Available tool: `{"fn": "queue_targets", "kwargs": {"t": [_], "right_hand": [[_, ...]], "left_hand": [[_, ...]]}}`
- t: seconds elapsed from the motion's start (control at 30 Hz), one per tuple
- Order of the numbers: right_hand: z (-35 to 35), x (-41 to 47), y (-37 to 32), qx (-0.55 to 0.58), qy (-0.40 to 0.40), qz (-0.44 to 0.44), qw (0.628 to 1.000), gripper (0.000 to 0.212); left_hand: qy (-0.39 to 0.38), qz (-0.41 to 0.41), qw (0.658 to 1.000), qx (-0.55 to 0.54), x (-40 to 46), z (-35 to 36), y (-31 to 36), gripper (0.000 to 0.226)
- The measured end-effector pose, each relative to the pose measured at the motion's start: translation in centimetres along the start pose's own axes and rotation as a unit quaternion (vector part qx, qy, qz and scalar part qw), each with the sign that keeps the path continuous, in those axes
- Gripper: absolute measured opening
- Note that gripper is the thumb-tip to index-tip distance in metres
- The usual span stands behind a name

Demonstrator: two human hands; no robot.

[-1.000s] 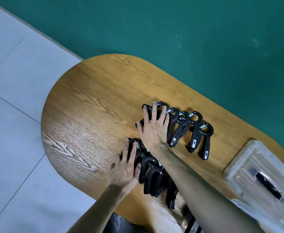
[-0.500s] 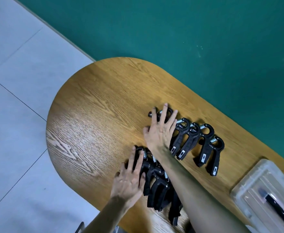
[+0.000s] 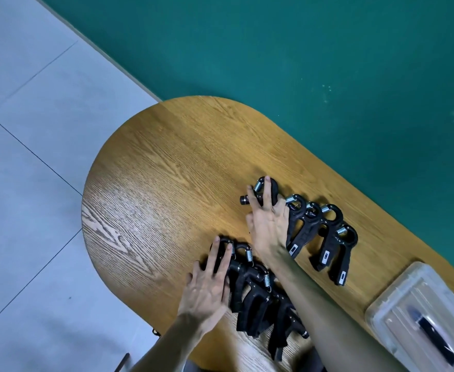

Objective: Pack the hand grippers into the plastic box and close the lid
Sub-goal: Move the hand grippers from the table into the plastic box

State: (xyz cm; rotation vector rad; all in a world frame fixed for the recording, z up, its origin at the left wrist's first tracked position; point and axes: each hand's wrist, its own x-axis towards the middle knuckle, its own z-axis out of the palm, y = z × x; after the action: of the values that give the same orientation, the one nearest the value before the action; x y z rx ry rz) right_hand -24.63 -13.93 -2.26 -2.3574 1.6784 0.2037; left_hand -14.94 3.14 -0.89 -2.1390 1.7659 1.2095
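Observation:
Two rows of black hand grippers with steel springs lie on the wooden table [image 3: 166, 170]. The far row [image 3: 325, 237] runs right from my right hand [image 3: 268, 226], which lies flat over its leftmost gripper [image 3: 270, 189], fingers close together. My left hand [image 3: 207, 285] rests flat, fingers spread, on the leftmost gripper of the near row [image 3: 255, 299]. My right forearm crosses over part of that row. The clear plastic box [image 3: 381, 312], lid on with a black handle [image 3: 435, 342], sits at the lower right, cut by the frame edge.
The table's rounded left end is bare wood. Grey floor tiles [image 3: 32, 183] lie left of it and a green wall [image 3: 301, 63] stands behind. The table's far edge runs close behind the far row.
The view has swung, so everything sits lower and further right in frame. Both hands stay on the same grippers; my right fingers have drawn closer together, uncovering the leftmost gripper's head.

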Motion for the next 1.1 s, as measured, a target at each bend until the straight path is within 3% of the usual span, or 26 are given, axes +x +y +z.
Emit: {"fn": "queue_targets", "kwargs": {"t": [0.1, 0.33, 0.57, 0.83, 1.1], "right_hand": [[-0.3, -1.3, 0.1, 0.005, 0.024, 0.011, 1.0, 0.077], [-3.9, -8.9, -0.8, 0.01, 0.059, 0.031, 0.998, 0.074], [-8.5, -17.7, -2.1, 0.039, 0.104, 0.115, 0.987, 0.08], [-12.6, -28.2, -2.6, 0.078, 0.16, 0.186, 0.966, 0.077], [-12.6, -37.9, 1.2, 0.111, 0.186, 0.265, 0.94, 0.078]], "left_hand": [[-0.006, -0.021, 1.0, 0.007, -0.4, -1.1, -0.1, 0.094], [0.054, -0.01, 0.998, -0.005, -2.4, -5.3, 1.6, 0.074], [0.12, 0.05, 0.989, 0.066, -7.8, -8.4, 4.5, 0.084], [0.156, 0.089, 0.979, 0.097, -17.3, -7.0, 7.5, 0.084], [0.19, 0.143, 0.966, 0.101, -22.3, -2.9, 13.6, 0.085]]}}
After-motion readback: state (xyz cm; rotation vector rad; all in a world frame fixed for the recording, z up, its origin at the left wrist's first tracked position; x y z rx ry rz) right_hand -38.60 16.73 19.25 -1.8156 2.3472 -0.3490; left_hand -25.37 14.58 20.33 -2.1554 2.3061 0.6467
